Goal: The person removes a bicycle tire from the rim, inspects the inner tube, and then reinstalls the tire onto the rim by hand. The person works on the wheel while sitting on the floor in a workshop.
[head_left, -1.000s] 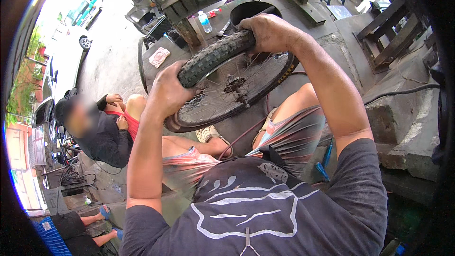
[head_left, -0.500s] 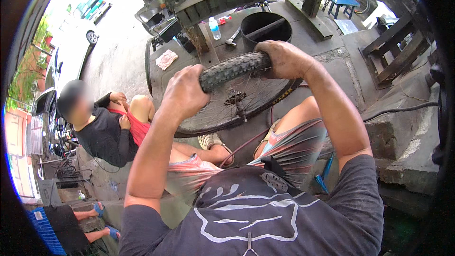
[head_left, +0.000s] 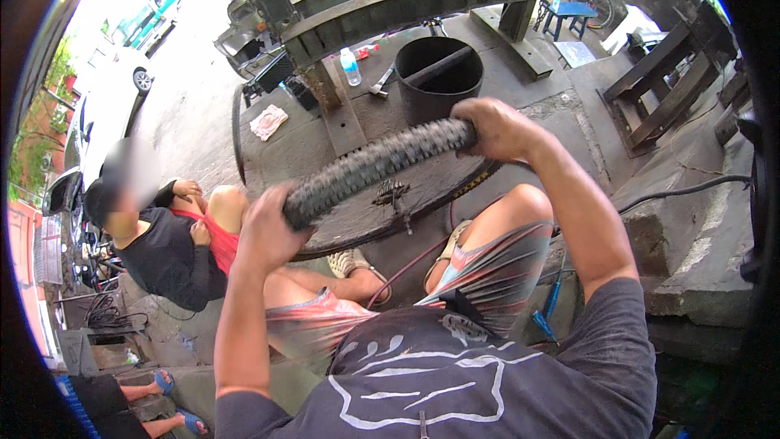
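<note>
Outdoors at a concrete work yard, a seated person is gripping a knobby bicycle tyre (head_left: 378, 164) with both bare hands, the tyre riding on the top of a bicycle wheel (head_left: 390, 215) held above the knees. The left hand (head_left: 272, 223) is clamped around the tyre's lower end, while the right hand (head_left: 496, 126) is closing tight over its upper end. Beyond the wheel, a black bucket (head_left: 439, 73) and a clear plastic bottle (head_left: 350, 66) are standing on the slab, near a crumpled rag (head_left: 267, 120). Another person in a dark shirt (head_left: 166, 256) is sitting just to the left.
</note>
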Tool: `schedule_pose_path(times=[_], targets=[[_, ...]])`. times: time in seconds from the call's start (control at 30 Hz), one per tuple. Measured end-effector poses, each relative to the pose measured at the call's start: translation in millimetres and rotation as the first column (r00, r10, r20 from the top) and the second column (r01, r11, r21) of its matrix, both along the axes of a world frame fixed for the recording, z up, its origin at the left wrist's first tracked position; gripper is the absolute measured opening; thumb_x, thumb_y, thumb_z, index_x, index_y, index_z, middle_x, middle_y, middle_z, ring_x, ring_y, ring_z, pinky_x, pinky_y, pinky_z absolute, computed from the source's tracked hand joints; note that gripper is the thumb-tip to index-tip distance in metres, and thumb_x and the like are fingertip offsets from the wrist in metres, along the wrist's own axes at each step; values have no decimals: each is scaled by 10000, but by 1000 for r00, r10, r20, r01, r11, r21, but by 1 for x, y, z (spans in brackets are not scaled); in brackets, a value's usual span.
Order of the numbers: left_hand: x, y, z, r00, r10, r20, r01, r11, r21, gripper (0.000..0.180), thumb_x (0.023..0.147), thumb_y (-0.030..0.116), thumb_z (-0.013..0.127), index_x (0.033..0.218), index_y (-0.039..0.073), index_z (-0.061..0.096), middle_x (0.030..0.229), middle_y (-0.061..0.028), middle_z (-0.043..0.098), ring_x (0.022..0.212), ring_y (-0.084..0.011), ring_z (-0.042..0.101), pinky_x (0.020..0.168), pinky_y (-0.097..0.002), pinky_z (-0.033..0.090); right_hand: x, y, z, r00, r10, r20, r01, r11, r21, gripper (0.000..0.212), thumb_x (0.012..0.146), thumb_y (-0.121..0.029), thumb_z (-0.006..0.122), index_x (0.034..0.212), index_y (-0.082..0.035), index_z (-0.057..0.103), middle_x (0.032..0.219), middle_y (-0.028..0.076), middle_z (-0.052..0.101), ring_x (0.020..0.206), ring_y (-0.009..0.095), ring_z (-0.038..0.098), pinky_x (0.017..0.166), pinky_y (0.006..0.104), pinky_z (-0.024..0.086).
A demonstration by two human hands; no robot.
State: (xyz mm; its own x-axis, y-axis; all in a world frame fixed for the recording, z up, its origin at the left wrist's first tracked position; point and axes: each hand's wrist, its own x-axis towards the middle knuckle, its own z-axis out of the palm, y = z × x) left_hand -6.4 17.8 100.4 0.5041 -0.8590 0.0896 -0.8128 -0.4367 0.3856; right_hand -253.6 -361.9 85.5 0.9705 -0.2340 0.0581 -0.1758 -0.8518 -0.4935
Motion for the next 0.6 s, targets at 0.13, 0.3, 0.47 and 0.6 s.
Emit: schedule_pose_path(times=[0.13,0.3,0.47,0.6], targets=[[-33,55,-55,998,-25,60,39,968,-246,496,718,84,882,1182,40,711,1062,-199,740,1025,-454,731,912,-532,596,-37,41,-3,982,39,185,-40,999,-3,641,661,-194,1001,1230,-92,727,1230,182,768,1190,458,722,1089,537,566],[-78,84,-72,988,-154,-34,134,936,-326,446,802,297,875,1142,52,723,1008,-125,709,915,-355,713,824,-487,582,-94,104,7,979,69,192,-48,993,-111,469,720,-212,891,1128,-79,703,1108,133,744,1052,367,744,1078,574,588],[-86,104,-73,964,-223,-143,174,941,-290,246,949,246,737,1145,103,697,1032,-69,691,940,-289,701,847,-507,565,-141,119,-20,974,-65,218,83,994,-77,278,889,-172,824,1123,-133,679,1125,90,746,1018,312,742,1018,562,612],[-69,122,-76,940,-282,-191,237,945,-226,388,939,321,736,1258,112,664,1075,-96,668,988,-320,680,912,-557,550,-122,111,0,981,-184,58,189,977,-98,424,748,-161,911,1117,-90,712,1200,118,738,1098,340,742,1054,574,580]])
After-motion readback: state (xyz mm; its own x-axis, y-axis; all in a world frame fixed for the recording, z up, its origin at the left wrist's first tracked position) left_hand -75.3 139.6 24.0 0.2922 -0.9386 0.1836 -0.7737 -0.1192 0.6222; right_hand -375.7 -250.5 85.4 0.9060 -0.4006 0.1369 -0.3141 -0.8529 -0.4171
